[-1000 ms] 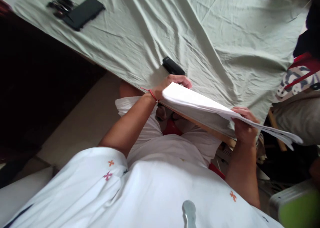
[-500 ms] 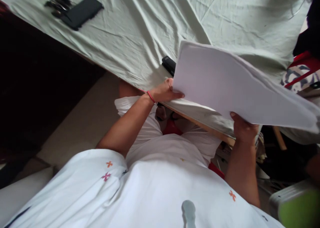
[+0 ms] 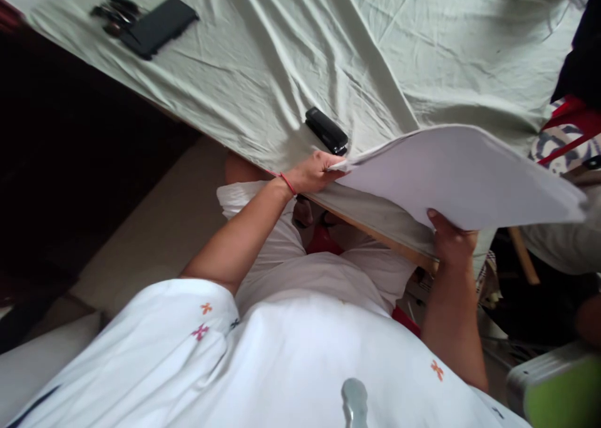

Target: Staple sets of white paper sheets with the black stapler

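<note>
A stack of white paper sheets [image 3: 469,171] is held between my two hands, above the near edge of the cloth-covered surface. My left hand [image 3: 315,171], with a red string at the wrist, pinches the stack's left corner. Along the near edge my right hand [image 3: 453,237] grips the sheets, thumb on top and the other fingers hidden underneath. The paper bends, its left part tilted so that it shows almost edge-on. Just beyond my left hand a black stapler [image 3: 326,130] lies on the pale green cloth [image 3: 253,59].
A dark flat phone-like case [image 3: 159,27] and a bunch of keys [image 3: 115,12] lie at the far left of the cloth. At the right is a red bag with a panda print [image 3: 558,143]. A green and white object [image 3: 558,384] stands at the lower right.
The left part of the paper stack has tipped down and curved, uncovering the whole stapler. Both hands keep their hold, the right one shifted slightly left.
</note>
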Motion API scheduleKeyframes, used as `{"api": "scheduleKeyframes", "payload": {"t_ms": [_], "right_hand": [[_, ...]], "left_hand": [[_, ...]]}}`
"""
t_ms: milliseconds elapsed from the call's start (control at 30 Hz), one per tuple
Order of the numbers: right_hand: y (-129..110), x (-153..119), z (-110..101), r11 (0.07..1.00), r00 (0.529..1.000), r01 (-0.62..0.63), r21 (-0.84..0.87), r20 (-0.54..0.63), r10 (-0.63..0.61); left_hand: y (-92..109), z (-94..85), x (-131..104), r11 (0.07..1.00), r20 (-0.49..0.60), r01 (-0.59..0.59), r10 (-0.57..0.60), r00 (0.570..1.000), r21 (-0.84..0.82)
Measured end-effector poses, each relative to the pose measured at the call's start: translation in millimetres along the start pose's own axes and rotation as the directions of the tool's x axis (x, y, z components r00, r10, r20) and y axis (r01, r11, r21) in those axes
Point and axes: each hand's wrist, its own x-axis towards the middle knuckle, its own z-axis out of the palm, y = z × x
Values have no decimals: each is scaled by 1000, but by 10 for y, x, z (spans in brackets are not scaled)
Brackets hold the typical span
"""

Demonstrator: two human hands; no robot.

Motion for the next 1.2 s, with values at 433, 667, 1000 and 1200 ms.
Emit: {"api": "scheduleKeyframes", "payload": {"t_ms": [433, 667, 1000, 1200], "right_hand": [[87, 84, 46, 969, 980, -152, 193, -100, 174], [21, 90, 47, 957, 962, -238, 167, -99, 256], [-53, 49, 145, 933, 941, -305, 190, -92, 326], [-55, -2, 253, 936, 948, -276, 218, -101, 302]], "left_hand": [[141, -92, 38, 965, 150, 174, -146, 978, -196], [189, -8, 23, 919, -8, 369, -373, 928, -138], [84, 86, -16, 957, -221, 289, -284, 933, -7], [-218, 140, 14, 971, -400, 237, -207, 893, 26]]}}
